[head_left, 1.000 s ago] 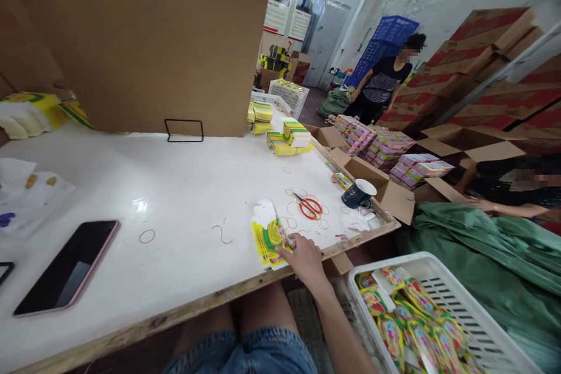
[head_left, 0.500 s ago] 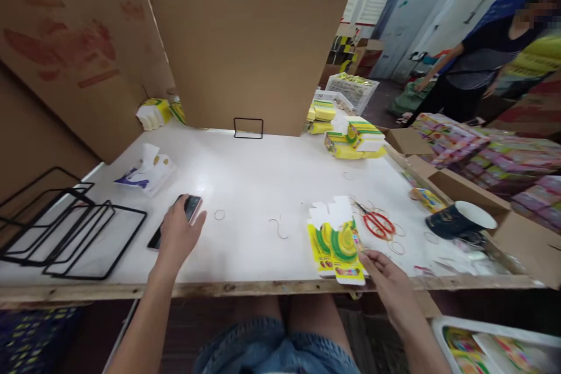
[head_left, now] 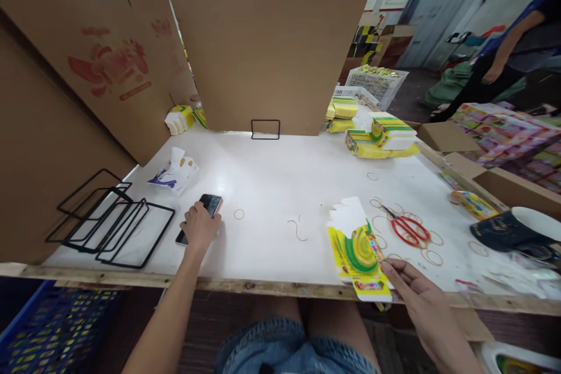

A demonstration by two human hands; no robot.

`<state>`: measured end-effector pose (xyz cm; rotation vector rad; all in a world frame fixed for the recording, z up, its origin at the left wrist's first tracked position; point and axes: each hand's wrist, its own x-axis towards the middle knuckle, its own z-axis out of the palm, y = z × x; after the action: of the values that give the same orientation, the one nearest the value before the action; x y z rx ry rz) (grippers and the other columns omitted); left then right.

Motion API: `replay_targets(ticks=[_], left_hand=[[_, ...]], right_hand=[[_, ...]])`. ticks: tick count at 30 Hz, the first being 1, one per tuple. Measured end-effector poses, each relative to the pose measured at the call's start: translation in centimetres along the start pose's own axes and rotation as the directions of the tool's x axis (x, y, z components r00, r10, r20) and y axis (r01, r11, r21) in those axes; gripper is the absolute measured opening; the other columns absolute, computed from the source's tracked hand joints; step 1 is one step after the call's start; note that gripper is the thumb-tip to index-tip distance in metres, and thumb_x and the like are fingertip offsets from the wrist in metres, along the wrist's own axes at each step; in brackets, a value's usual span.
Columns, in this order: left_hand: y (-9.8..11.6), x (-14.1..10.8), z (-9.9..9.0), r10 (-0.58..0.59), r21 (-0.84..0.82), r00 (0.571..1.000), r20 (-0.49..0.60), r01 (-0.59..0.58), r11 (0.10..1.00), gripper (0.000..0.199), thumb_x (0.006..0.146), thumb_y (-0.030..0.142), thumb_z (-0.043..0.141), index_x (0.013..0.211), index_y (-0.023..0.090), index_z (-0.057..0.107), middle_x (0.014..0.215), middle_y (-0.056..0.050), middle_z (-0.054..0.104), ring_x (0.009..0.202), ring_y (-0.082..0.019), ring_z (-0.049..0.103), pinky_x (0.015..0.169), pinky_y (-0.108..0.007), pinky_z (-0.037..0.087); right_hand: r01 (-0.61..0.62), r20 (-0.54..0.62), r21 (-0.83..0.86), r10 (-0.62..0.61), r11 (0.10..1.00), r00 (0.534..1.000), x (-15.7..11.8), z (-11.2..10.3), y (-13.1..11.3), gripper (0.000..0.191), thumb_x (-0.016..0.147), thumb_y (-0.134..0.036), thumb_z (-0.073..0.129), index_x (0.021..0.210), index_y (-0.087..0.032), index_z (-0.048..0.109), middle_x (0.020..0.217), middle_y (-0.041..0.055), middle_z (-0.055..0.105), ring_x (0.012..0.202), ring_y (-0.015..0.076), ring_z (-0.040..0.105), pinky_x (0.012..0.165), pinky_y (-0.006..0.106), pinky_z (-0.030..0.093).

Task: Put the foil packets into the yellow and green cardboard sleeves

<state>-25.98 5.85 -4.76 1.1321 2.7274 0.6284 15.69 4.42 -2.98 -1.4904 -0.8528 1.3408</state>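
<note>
My left hand [head_left: 200,227] rests over a dark phone [head_left: 213,203] lying on the white table, its fingers curled across the phone's middle. At the front edge, my right hand [head_left: 409,283] pinches the right side of a flattened yellow and green carton [head_left: 363,250] between thumb and fingers. More flat cartons lie beneath or beside it, their white flaps pointing away from me. Red-handled scissors [head_left: 409,230] lie just beyond my right hand among thin rubber bands [head_left: 433,257].
Black wire racks [head_left: 127,222] and a tissue pack [head_left: 174,172] are on the left. Cardboard [head_left: 267,41] stands at the back. Yellow cartons [head_left: 385,134] sit back right, a dark mug [head_left: 504,229] at the right. A person [head_left: 521,47] stands beyond.
The view has shifted left, so most things appear further right. My right hand has drawn the top carton slightly toward me. My left hand remains at the phone.
</note>
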Motion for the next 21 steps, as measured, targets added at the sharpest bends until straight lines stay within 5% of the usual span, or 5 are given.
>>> replay_targets(ticks=[6, 8, 11, 14, 21], left_hand=[[2.9, -4.1, -1.4, 0.071, -0.31, 0.997, 0.016, -0.063, 0.949, 0.073, 0.081, 0.033, 0.053, 0.139, 0.006, 0.019, 0.15, -0.029, 0.017, 0.142, -0.039, 0.005, 0.107, -0.062, 0.012], [4.9, -7.9, -1.1, 0.213, -0.468, 0.971, 0.11, -0.138, 0.873, 0.067, 0.083, 0.038, 0.053, 0.139, 0.011, 0.028, 0.149, -0.022, 0.028, 0.14, -0.032, 0.022, 0.11, -0.051, 0.021], [8.2, -14.3, 0.2, 0.498, -0.725, 0.817, 0.291, -0.151, 0.672, 0.052, 0.083, 0.052, 0.054, 0.125, 0.021, 0.054, 0.124, -0.013, 0.062, 0.116, -0.026, 0.056, 0.099, -0.041, 0.042], [10.8, -18.5, 1.2, 0.823, -0.871, 0.419, 0.384, 0.46, 0.172, 0.066, 0.078, 0.054, 0.062, 0.132, 0.018, 0.049, 0.124, -0.017, 0.062, 0.115, -0.031, 0.057, 0.1, -0.048, 0.041], [12.2, -20.1, 2.0, 0.841, -0.726, 0.384, 0.382, 0.688, 0.015, 0.059, 0.074, 0.047, 0.071, 0.121, 0.013, 0.061, 0.118, -0.017, 0.066, 0.111, -0.03, 0.059, 0.101, -0.042, 0.039]], right_hand=[[-0.05, 0.012, 0.046, 0.05, 0.998, 0.999, -1.5, 0.0, 0.2, 0.042, 0.05, -0.045, 0.084, 0.079, -0.02, 0.068, 0.079, 0.0046, 0.075, 0.066, 0.0215, 0.069, 0.056, 0.027, 0.057], [-0.092, 0.043, 0.094, 0.088, 0.991, 0.995, -2.3, 0.9, 0.5, 0.043, 0.051, -0.046, 0.084, 0.08, -0.02, 0.068, 0.081, 0.0063, 0.075, 0.067, 0.0243, 0.069, 0.056, 0.031, 0.057], [-0.128, 0.084, 0.157, 0.115, 0.979, 0.99, -3.6, 2.6, 0.8, 0.044, 0.05, -0.045, 0.084, 0.082, -0.02, 0.067, 0.083, 0.0076, 0.076, 0.07, 0.0267, 0.07, 0.058, 0.034, 0.057], [-0.147, 0.117, 0.18, 0.127, 0.973, 0.985, -4.5, 3.8, 1.0, 0.049, 0.049, -0.042, 0.085, 0.089, -0.021, 0.066, 0.083, 0.0074, 0.075, 0.073, 0.028, 0.071, 0.059, 0.036, 0.058], [-0.111, 0.089, 0.185, 0.096, 0.976, 0.991, -5.1, 3.0, 1.8, 0.04, 0.05, -0.039, 0.086, 0.08, -0.02, 0.069, 0.098, 0.0101, 0.073, 0.088, 0.0287, 0.069, 0.072, 0.036, 0.058]])
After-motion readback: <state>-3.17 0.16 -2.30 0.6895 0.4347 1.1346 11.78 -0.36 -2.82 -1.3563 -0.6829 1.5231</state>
